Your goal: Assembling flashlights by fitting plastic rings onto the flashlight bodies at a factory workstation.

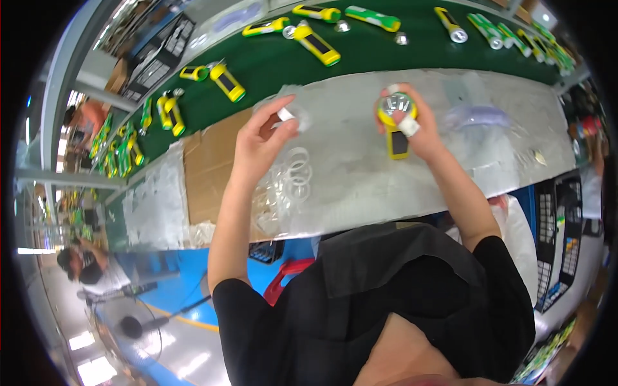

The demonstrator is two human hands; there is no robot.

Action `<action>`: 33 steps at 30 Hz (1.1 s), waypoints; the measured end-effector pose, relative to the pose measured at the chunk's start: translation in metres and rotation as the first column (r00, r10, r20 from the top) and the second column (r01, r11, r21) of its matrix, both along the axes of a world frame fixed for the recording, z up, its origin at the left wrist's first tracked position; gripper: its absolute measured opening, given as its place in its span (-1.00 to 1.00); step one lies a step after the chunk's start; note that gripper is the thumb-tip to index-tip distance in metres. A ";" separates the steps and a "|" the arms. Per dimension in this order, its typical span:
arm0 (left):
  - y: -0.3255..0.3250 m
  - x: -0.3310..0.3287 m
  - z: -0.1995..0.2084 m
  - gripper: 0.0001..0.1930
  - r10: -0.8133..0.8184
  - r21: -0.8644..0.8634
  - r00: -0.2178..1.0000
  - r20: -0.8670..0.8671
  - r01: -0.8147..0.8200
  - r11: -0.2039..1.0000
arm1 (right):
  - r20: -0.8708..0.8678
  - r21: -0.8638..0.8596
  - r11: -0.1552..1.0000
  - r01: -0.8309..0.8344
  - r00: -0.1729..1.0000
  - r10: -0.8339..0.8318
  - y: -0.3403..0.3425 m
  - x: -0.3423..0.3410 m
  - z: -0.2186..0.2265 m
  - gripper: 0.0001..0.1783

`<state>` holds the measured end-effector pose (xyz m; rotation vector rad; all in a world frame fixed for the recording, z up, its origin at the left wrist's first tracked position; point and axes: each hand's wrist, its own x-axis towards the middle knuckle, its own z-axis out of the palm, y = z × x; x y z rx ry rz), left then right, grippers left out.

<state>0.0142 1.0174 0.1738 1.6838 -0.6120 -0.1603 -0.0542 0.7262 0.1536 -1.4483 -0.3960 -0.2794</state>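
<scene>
My right hand [421,122] is closed around a yellow flashlight [398,147] with a dark panel on its body. The flashlight's clear, shiny head [396,103] faces up, and my thumb lies across its yellow rim. White tape wraps fingers on both hands. Over the middle of the bench, my left hand [257,138] has its thumb and forefinger apart. Beside those fingertips is a blurred clear plastic piece [301,117]; no grip on it shows. Several clear rings [299,172] lie overlapping on the bench, to the right of my left forearm.
The bench has a grey plastic-covered top [360,193] and a cardboard sheet [215,174] at left. Beyond runs a green belt [270,61] with several yellow and green flashlights [315,45]. A clear purplish plastic piece [479,117] lies at right. Another person [96,267] is at far left.
</scene>
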 end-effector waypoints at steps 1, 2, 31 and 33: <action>-0.033 -0.007 0.008 -0.51 -0.057 -0.217 0.997 0.044 0.065 0.974 | 0.006 -0.010 0.999 0.035 0.999 -0.035 -0.003 0.000 -0.002 -0.49; -0.060 -0.016 0.017 -0.58 -0.095 -0.418 0.991 0.095 0.127 0.900 | 0.007 0.035 0.999 -0.021 1.000 0.021 -0.006 0.000 -0.004 -0.55; -0.160 -0.037 0.026 -0.52 -0.211 0.144 0.733 0.646 0.155 0.977 | 0.204 -0.870 0.455 0.190 0.979 -0.019 -0.071 -0.033 0.114 -0.54; -0.166 -0.039 0.021 -0.60 -0.204 0.129 0.814 0.544 0.160 0.979 | 0.030 -0.961 0.278 0.006 0.996 0.082 -0.072 -0.029 0.128 -0.56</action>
